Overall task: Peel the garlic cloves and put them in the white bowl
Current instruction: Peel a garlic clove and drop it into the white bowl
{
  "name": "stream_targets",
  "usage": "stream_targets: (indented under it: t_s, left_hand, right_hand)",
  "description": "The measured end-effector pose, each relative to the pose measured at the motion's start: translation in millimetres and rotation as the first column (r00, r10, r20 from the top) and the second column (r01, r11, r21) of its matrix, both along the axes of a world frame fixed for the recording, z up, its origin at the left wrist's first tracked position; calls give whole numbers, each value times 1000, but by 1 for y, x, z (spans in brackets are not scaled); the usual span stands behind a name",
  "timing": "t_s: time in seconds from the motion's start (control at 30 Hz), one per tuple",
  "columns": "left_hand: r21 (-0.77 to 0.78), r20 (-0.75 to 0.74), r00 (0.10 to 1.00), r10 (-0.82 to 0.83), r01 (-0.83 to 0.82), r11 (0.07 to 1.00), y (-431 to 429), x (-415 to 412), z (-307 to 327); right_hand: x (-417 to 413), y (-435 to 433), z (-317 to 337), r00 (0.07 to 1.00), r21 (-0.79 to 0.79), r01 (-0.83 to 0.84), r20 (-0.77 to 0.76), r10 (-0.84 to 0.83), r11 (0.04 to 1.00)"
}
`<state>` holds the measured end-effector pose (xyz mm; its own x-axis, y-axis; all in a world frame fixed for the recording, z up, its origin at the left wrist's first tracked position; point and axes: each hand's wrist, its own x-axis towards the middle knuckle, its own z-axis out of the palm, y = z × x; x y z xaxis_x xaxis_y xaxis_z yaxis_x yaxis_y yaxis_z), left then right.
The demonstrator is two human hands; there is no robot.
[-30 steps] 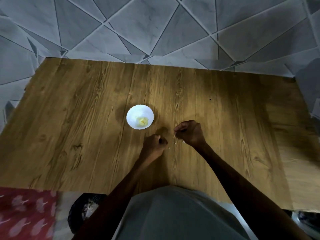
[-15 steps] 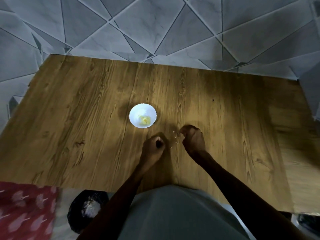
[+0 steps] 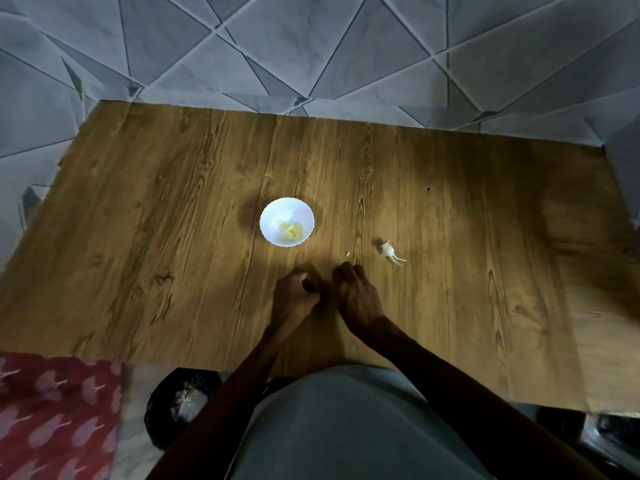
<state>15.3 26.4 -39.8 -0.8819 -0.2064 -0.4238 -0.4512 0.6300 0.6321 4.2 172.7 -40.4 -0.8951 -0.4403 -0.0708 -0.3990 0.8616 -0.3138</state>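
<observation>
Peeling step in hand. Your left hand [image 3: 297, 294] and right hand [image 3: 359, 297] curled, close together; grip contents hidden (cannot tell if clove inside). At 11 o'clock: white bowl [image 3: 273, 211], peeled cloves [image 3: 291, 231] inside. At 2 o'clock on worktop [image 3: 173, 237]: loose garlic piece [image 3: 388, 250]. Next, likely: strip skin, drop clove in bowl.

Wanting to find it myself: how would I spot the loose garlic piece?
On the wooden table, find the white bowl, then look right. The garlic piece lies on bare wood beyond the right hand. Unlike the tiny fleck beside it, it is plump, pale and thin-tailed.
</observation>
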Motion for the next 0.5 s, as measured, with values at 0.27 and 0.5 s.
stream_targets:
  t_s: [0.27,0.5]
  left_hand:
    - [-1,-77,997,-25,25,1000,-11,1,-6]
    - [146,30,997,68,-72,987,-13,-1,-2]
  right_hand:
    - [4,14,-5,995,-91,29,-89,-37,995]
    - [-2,19,-20,954,-32,-211,-225,199,977]
